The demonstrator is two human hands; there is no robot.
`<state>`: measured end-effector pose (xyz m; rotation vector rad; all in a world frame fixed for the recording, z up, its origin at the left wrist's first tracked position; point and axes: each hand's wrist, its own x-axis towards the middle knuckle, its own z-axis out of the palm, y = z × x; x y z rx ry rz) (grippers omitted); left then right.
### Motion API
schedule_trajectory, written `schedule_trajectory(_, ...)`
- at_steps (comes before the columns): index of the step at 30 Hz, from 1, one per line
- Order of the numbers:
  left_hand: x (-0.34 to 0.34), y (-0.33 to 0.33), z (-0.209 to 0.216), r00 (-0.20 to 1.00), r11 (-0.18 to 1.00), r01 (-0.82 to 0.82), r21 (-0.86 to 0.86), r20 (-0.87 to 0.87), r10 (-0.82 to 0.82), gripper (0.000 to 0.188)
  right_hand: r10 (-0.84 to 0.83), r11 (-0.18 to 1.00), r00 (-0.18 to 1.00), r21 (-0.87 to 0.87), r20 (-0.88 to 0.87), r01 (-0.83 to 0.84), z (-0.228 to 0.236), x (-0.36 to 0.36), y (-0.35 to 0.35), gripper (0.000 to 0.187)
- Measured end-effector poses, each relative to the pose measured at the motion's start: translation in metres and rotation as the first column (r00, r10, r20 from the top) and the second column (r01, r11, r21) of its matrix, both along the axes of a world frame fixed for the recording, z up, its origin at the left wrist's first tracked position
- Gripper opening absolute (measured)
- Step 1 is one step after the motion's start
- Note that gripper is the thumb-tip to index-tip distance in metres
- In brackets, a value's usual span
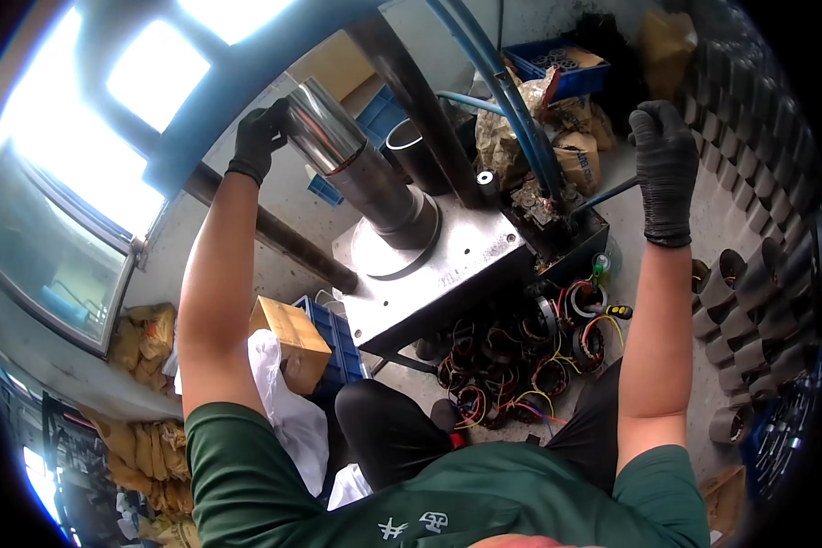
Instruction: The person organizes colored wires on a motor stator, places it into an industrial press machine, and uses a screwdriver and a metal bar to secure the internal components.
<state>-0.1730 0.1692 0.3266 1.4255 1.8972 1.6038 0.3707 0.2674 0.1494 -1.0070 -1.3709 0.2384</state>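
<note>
My left hand (pixel 260 137), in a dark glove, reaches up to a shiny metal cylinder (pixel 324 128). Its bent fingers press on the cylinder's left side near the top; part of that contact is hidden. The cylinder sits on a darker round column (pixel 374 192) rising from the steel plate (pixel 438 269) of a press. Over on the right, my gloved right hand (pixel 662 164) has curled fingers and meets the end of a thin dark lever (pixel 607 196). That lever runs to a greasy valve block (pixel 541 205) beside the press.
Several wire-wound rings (pixel 502 347) with coloured leads lie below the press. Dark steel posts (pixel 420 91) flank the column. Blue hoses (pixel 511 100) hang behind the valve. Stacks of grey metal sleeves (pixel 758 283) line the right side; a cardboard box (pixel 292 338) stands at left.
</note>
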Motion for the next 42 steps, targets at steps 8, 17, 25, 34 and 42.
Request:
schedule_trajectory(8,0.003,-0.006,-0.003,0.986,0.999,0.052,0.005,-0.161,-0.051,0.037,0.061,0.994,0.998,-0.093,0.026,-0.058,0.000,0.003,0.003,0.020)
schedule_trajectory(17,-0.003,-0.008,-0.020,0.978,0.987,0.055,0.149,-0.206,-0.023,0.041,0.093,0.977,0.989,-0.202,0.114,-0.069,0.000,0.013,0.006,0.026)
schedule_trajectory(25,-0.017,-0.001,-0.034,0.946,0.981,-0.010,0.195,-0.316,0.072,0.036,0.137,0.953,0.899,-0.304,0.417,-0.004,0.014,0.016,-0.015,0.028)
schedule_trajectory(34,0.028,-0.021,-0.148,0.975,0.830,-0.167,0.532,-0.034,0.218,0.065,0.324,0.942,0.246,-0.335,0.914,0.004,0.019,0.052,-0.060,0.043)
schedule_trajectory(42,0.110,-0.087,-0.328,0.980,0.952,-0.189,0.242,0.111,0.166,0.062,0.480,0.848,-0.029,-0.472,0.877,-0.240,-0.003,0.045,-0.122,0.031)
